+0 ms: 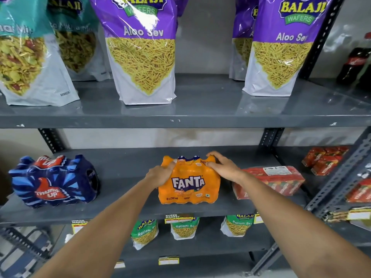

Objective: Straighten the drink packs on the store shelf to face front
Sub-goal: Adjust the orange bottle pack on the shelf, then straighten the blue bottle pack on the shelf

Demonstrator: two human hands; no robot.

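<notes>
Fanta pack (188, 182) stands mid-shelf on the grey shelf (124, 211), logo facing front, btwn Thums Up pack (53, 181) and red carton pack (270, 181). Left hand (160, 173) and right hand (222, 166) grip its upper corners — fingers spread over the top, thumbs on the front.

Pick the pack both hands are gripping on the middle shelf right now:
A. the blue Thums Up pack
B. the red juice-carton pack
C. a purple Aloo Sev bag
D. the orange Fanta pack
D: the left hand and the right hand clasp the upper corners of the orange Fanta pack, while the Thums Up pack and the red juice-carton pack sit untouched on either side.
</notes>
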